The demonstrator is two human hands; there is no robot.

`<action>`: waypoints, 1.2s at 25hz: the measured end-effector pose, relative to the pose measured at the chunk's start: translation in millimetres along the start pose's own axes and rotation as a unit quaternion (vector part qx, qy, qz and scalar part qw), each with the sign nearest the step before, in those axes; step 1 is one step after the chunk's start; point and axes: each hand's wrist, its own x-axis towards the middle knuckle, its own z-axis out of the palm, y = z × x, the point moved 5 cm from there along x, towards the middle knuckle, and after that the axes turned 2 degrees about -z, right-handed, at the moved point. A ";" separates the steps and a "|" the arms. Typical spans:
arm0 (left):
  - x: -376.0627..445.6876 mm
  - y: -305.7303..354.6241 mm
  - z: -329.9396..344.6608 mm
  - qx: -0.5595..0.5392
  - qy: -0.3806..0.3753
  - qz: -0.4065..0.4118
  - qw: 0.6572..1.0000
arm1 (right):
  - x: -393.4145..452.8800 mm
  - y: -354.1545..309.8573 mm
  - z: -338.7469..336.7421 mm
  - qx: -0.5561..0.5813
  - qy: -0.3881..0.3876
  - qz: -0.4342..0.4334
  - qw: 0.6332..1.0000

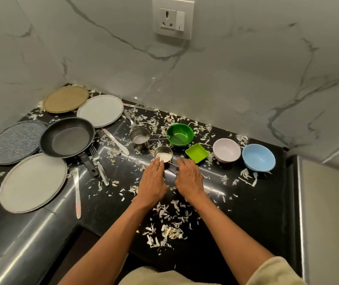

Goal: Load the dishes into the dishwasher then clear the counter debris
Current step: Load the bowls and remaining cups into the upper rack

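My left hand [152, 182] and my right hand [189, 177] lie flat, palms down, side by side on the black counter [267, 202]. Their fingers are straight and hold nothing. Just beyond the fingertips stands a small steel measuring cup [163, 154], which my left fingertips touch or nearly touch. A second steel cup [140, 137] stands behind it. Pale shredded debris [170, 229] is strewn over the counter, thickest near the front edge. Further dishes: a green bowl [180, 134], a green square dish [197, 152], a lilac bowl [226, 150], a blue bowl [258, 156].
On the left sit a black frying pan [67, 136], two grey plates [33, 182] [100, 110], a speckled dark plate [14, 141] and a tan plate [66, 99]. Forks and knives [77, 192] lie among them. Marble walls close the back; a wall socket [172, 18] is above.
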 end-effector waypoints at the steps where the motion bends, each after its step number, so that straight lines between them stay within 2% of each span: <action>1: 0.5 -2.5 1.2 -0.005 -0.006 -0.001 1.000 | 4.2 0.8 1.6 0.016 -0.006 0.005 1.000; 6: -0.8 -6.4 1.6 -0.048 -0.005 0.030 0.998 | 2.6 1.0 -2.1 0.045 0.043 0.033 0.998; 15: -24.6 37.1 -3.5 -0.091 0.014 0.180 0.979 | -85.8 2.9 -47.3 0.133 0.239 0.122 0.954; 18: -43.2 59.1 2.2 -0.113 0.016 0.221 0.969 | -139.0 15.1 -58.1 0.186 0.293 0.187 0.919; 21: -63.8 84.6 11.1 -0.168 0.001 0.251 0.953 | -194.3 35.0 -70.7 0.263 0.321 0.269 0.869; 25: -108.3 134.5 37.0 -0.239 -0.089 0.327 0.910 | -285.7 59.8 -86.9 0.316 0.359 0.359 0.802; 30: -187.9 204.1 69.1 -0.233 -0.170 0.406 0.867 | -419.0 82.4 -85.9 0.325 0.425 0.449 0.715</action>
